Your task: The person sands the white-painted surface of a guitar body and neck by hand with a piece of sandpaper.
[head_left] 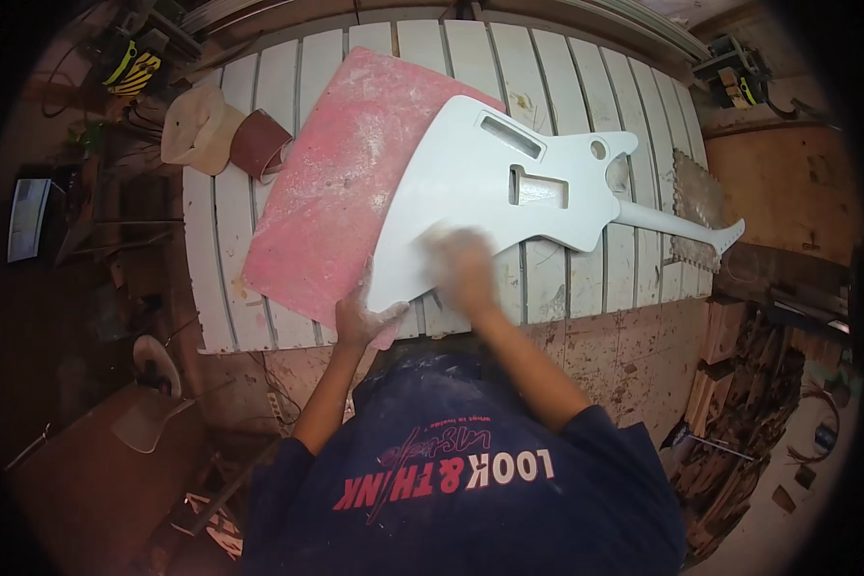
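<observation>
Pressing two hands, left hand (358, 317) and right hand (463, 264), on one white guitar body (470, 197).

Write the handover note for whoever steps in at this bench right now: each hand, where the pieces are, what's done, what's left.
Left hand: grips the near corner of the white guitar body, steadying it.
Right hand: flat on the body's near part, blurred mid-rub; whatever it holds is hidden.
The body lies partly on a pink pad on the white slatted bench, its neck pointing right.
Sandpaper roll sits at the bench's far left.
Done: surface evenly white and matte.
Left: probably the far part and neck; progress there unclear.
</observation>
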`<state>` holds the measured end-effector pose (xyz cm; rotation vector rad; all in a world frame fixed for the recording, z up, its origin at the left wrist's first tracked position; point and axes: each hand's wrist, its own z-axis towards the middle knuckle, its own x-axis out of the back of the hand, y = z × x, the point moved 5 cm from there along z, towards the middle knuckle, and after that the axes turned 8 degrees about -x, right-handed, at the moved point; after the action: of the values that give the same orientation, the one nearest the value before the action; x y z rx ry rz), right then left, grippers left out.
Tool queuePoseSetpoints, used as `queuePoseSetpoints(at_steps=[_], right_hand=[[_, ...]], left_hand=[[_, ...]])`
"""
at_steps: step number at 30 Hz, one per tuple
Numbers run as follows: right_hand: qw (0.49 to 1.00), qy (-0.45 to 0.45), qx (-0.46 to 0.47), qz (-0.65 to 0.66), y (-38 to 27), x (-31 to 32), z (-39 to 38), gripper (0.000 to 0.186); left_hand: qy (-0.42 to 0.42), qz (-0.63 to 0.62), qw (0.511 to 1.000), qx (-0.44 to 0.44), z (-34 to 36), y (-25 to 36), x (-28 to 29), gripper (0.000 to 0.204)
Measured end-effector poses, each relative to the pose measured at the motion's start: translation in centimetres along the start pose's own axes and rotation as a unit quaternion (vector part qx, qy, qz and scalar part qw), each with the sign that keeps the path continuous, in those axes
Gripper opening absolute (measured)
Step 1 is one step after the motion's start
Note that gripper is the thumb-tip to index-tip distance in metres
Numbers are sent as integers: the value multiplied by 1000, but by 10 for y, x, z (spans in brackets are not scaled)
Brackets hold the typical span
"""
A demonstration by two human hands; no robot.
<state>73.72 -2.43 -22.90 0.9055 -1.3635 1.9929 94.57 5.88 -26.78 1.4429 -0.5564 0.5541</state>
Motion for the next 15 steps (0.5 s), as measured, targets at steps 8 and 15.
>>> queuePoseSetpoints(at_steps=[8, 15], right_hand=[[937, 210, -274, -49, 116, 88, 11, 33], [977, 140, -160, -14, 114, 78, 8, 35]], left_hand=[[16, -7, 998, -60, 6, 7, -3, 96], [29, -14, 999, -43, 0, 3, 2, 97]])
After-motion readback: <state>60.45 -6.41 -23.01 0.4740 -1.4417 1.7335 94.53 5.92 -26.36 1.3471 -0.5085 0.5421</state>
